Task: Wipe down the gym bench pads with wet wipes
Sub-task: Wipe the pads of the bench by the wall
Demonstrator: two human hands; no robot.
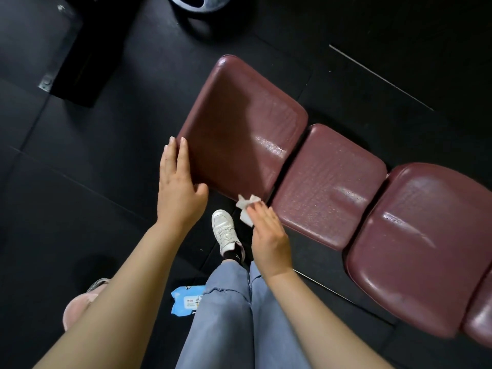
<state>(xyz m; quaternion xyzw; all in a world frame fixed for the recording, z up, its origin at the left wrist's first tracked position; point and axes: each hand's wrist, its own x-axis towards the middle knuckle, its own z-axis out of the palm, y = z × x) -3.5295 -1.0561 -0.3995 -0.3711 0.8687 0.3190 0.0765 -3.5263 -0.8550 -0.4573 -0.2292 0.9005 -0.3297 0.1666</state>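
Far left of my view there's a pink slipper [77, 304] on the dark floor [66, 182], then a blue wipes pack [185, 300] lying flat by my jeans, half hidden behind my leg. My left hand [179, 187] is laid flat, fingers together and thumb out, against the near-left edge of the big pad [239, 129], looks like I'm bracing it. White sneaker [225, 230] sits just below that corner.

Next over, my right hand [269, 235] has a crumpled white wipe [246, 206] pressed under loosely spread fingers, right at the near corner of the big pad, next to the gap before the middle pad [327, 187]. Can't tell if it's a real pinch or just palm pressure.

The wipe is going to be limp, light and damp, so I'd keep it bunched under the fingertips and push, not grab an edge, or it'll just roll up. The pads look like firm foam under slick vinyl, already shiny in patches, so it should glide easily.

The bench runs diagonally, its long axis going from upper left down to the lower right, with the big pad at the far end and the right pad [415, 249] closest to the frame edge. I'd guess strokes along that line work best.
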